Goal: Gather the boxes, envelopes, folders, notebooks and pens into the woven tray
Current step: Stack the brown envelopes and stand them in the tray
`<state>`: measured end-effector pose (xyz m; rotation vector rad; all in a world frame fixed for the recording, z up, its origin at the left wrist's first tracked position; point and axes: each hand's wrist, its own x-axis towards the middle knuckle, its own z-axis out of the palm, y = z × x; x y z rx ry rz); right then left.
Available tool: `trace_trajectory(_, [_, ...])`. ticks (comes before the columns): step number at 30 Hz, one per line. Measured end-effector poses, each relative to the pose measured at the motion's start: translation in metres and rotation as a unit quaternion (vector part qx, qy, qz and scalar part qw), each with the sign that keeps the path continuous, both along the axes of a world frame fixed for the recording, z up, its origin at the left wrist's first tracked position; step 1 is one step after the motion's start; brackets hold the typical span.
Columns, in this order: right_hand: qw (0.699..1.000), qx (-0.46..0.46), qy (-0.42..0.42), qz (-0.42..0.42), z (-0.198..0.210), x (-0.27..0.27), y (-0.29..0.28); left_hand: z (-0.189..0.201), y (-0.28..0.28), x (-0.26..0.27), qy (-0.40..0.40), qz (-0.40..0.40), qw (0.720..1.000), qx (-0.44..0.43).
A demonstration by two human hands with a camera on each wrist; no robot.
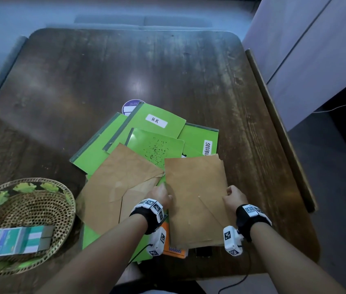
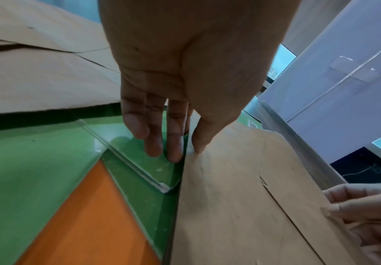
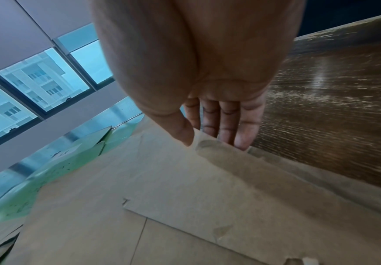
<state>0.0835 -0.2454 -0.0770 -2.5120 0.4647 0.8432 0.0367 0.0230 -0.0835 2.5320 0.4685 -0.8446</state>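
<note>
A brown envelope lies on top of a pile near the table's front edge. My left hand pinches its left edge. In the left wrist view the thumb is on the paper and the fingers reach down beside the edge onto a green folder. My right hand holds the right edge, thumb on top and fingers behind it. Another brown envelope, green folders and an orange notebook lie underneath. The woven tray sits at front left with boxes in it.
The dark wooden table stretches away behind the pile. A raised wooden rail runs along its right side. A round purple sticker peeks out behind the folders. A small black object lies under the envelope's near edge.
</note>
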Motion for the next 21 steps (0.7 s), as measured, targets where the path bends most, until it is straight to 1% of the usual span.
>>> trace_trajectory(11, [1.0,-0.003,-0.016,0.019,-0.002,0.009,0.008,-0.003,-0.003,-0.003,-0.008,0.007,1.0,0.014])
trace_trajectory(18, [0.999,-0.045,-0.015,0.026,-0.004,0.005,0.01,-0.005,0.002,0.0,-0.006,-0.001,1.0,0.012])
trace_trajectory(21, [0.999,-0.031,-0.007,0.025,-0.002,0.005,0.008,-0.008,0.002,0.0,-0.011,0.004,1.0,0.01])
